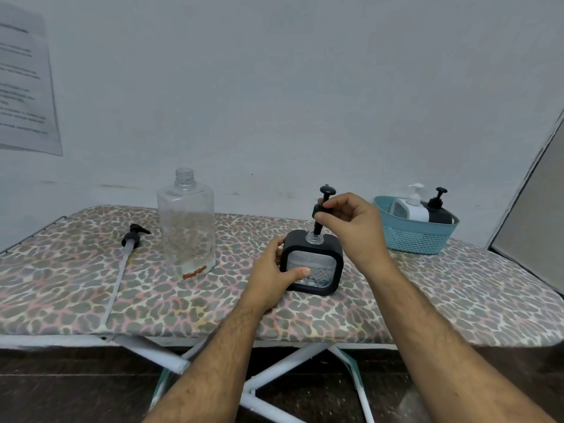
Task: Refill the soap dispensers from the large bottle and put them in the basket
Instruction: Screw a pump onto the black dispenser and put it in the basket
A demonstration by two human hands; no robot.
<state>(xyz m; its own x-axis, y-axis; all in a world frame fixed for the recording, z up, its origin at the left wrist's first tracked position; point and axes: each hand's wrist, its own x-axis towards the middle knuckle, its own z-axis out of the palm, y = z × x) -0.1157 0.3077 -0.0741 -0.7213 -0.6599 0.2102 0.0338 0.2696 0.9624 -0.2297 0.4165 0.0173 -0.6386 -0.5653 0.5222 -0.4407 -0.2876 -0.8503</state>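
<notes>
Head view: black square dispenser (312,264) standing upright at centre of the leopard-print ironing board (457,300), steadied by the left hand (271,276), thumb across its clear front panel and fingers wrapped round the left edge. Right hand (351,224) above it at 12 o'clock, fingertips pinching the collar of the black pump (322,209), whose stem enters the threaded neck but whose collar sits well clear of the threads. Large bottle (186,221) at 9 o'clock from the dispenser, uncapped and nearly drained. Its own pump (131,239) lying farther out at 9 o'clock, tube trailing toward the near edge. Blue basket (415,230) at 2 o'clock, already carrying a white and a black dispenser.

Likely troubles: cross-threading if the collar comes down tilted; tipping and spilling if the left grip slackens during twisting; leaking in the basket if left loose.
</notes>
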